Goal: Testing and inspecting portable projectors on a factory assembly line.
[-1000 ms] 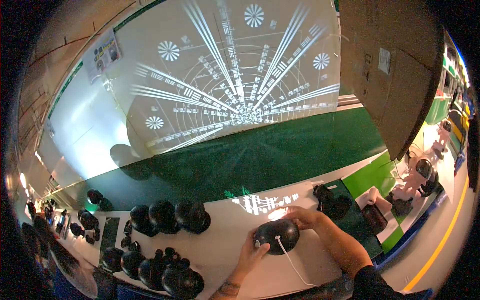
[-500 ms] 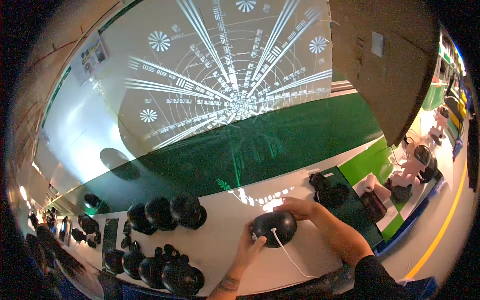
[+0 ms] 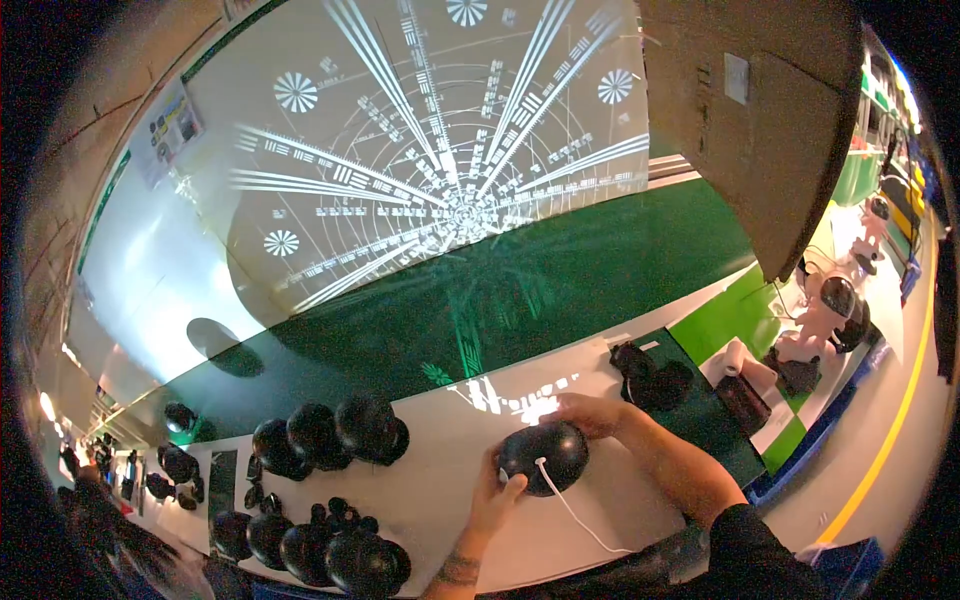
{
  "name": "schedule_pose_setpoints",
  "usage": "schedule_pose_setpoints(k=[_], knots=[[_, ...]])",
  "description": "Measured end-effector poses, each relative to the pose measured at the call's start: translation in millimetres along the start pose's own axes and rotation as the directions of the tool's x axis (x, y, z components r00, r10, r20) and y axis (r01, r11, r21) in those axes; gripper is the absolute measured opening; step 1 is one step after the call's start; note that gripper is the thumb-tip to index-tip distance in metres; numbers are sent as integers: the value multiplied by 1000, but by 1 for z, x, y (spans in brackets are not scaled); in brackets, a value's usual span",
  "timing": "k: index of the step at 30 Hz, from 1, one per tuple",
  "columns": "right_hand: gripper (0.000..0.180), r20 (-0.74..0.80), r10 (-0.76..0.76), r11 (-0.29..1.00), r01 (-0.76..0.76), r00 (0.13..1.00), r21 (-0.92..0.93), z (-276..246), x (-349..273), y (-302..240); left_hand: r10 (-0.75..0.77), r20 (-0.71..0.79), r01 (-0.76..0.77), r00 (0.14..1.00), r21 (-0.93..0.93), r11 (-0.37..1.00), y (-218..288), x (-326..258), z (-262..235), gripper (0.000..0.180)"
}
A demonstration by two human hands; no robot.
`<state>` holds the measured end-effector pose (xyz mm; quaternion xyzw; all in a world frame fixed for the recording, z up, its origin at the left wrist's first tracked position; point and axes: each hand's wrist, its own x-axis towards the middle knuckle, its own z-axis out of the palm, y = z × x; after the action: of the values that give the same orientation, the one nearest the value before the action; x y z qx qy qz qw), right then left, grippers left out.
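Between my two hands is a round, glossy black projector [image 3: 556, 452] with a white cable [image 3: 568, 508] plugged into the side facing me. My left hand [image 3: 490, 497] grips its left side, the thumb lying on the shell near the plug. On the far right side, my right hand [image 3: 588, 412] closes round the shell, with its fingertips partly hidden. Bright light falls on the table just beyond the projector. A white test pattern [image 3: 465, 210] of rays, rings and wheels shines on the pale board ahead.
Several similar black balls [image 3: 366, 425] stand in two rows at the left. Dark bundled parts [image 3: 650, 378] lie on a green mat right of my hands. A brown cardboard panel [image 3: 750, 130] hangs at the upper right; white-bodied devices [image 3: 825, 315] stand far right.
The whole view has shifted slightly, moving the pattern left. Some light patches on the table beyond the projector have changed shape. Both hands keep the same hold.
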<state>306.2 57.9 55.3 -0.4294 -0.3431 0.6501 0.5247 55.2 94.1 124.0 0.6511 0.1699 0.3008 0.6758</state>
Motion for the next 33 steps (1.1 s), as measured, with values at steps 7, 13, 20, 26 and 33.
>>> schedule_pose_setpoints(k=[7, 13, 20, 26, 33], knots=[[45, 160, -73, 997, 77, 984, -16, 17, -15, -25, 2, 56, 3, 998, -87, 996, -7, 0, -1, 66], [37, 138, -122, 985, 103, 983, 135, 29, -27, -38, -5, 35, 8, 999, -91, 996, -7, -1, -1, 66], [51, 274, -95, 983, 46, 957, 177, 17, -20, -32, -9, 18, 10, 1000, -74, 997, 0, -1, 1, 64], [43, 138, -77, 980, 49, 987, 190, 30, -24, -37, -22, 21, 24, 1000, -79, 997, 2, -4, -3, 66], [29, 204, -71, 991, 45, 977, 128, 25, -26, -41, -28, 19, 29, 999, -86, 996, 0, -3, -4, 69]])
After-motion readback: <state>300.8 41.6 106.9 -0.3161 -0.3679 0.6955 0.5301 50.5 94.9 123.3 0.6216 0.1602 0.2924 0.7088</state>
